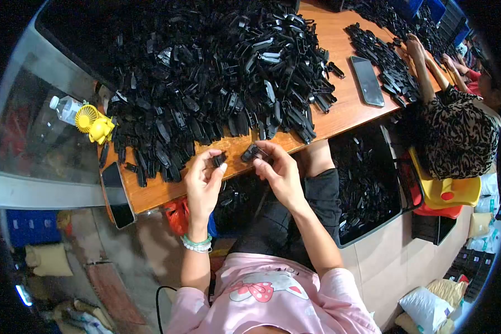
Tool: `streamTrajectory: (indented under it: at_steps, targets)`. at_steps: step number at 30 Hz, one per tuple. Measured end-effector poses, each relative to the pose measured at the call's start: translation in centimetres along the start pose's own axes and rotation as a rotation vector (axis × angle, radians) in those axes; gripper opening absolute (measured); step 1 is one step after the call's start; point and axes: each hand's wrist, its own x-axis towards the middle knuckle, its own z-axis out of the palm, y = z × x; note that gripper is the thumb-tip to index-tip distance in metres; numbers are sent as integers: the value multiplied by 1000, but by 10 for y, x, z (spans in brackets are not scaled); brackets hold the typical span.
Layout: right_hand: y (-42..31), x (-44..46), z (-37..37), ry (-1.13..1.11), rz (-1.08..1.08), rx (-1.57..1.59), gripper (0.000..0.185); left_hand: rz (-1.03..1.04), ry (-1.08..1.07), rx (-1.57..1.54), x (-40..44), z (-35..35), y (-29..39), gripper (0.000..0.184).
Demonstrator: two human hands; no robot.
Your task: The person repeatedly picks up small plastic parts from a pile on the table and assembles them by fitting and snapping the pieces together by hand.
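Note:
My left hand (205, 177) pinches a small black plastic part (219, 159) between thumb and fingers, just over the table's front edge. To its right, my right hand (277, 171) grips another black plastic piece (250, 153) with its fingertips; the fingers partly cover it. The two pieces are apart. Right behind both hands lies a large heap of black plastic parts (206, 72), many of them long and narrow. The exact kind of these parts cannot be made out.
A phone (367, 81) lies on the wooden table (339, 114); another dark phone (118, 195) sits at its left corner. A yellow fan (94, 123) stands beside a bottle (65, 108). Below right is a black bin (367, 183) of parts. A co-worker (456, 133) sits at right.

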Motion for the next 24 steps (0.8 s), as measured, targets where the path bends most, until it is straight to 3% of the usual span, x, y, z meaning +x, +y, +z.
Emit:
streamTrajectory:
  at_steps: [1,3,5,7,13,15,18,24]
  targets:
    - [3,0,1,0,-98,17,28,-51,-22,22,-3,-2,1,19]
    - [5,-1,1,-40,-85,67,32,5,-53,47,-8,3,-1,22]
    - [-3,-6,-1,-57,-45,230,32,269,-93,93,-10,6,-5,23]
    - [-12,-16,-6,-217,-75,272,34,82,-212,48,-21,2,3,26]
    - [-22,-21,-13,-375,-284,-144,32,140,-207,169,-26,1,20,23]
    - [-24,-23,-11,-350,-309,-184,32,344,-201,356,-26,0,21,23]
    - [-18,-30,-6,-291,-537,-344,38,526,-185,469,-27,1,32,24]
    - [-17,-35,-7,-256,-617,-488,43,453,-217,484,-33,4,37,25]
